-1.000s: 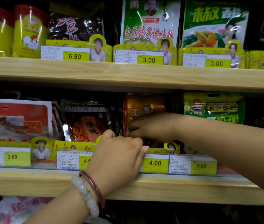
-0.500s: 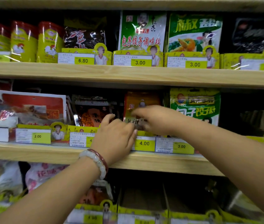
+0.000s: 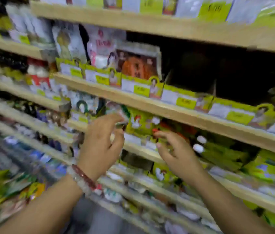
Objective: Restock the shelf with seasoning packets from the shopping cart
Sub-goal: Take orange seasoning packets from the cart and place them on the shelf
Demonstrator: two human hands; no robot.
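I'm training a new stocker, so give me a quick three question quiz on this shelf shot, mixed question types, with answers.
1. True or false: the left hand wears bracelets at the wrist.
2. Multiple choice: the shelf section right of the dark packet with the orange panel looks A) packed with jars, B) dark with no stock showing, C) covered by a cloth.
3. Short answer: what colour is the packet that the right hand reaches toward?

Key: 1 true; 2 B; 3 yellow-green. The picture is blurred, so neither hand's grip on anything can be confirmed.
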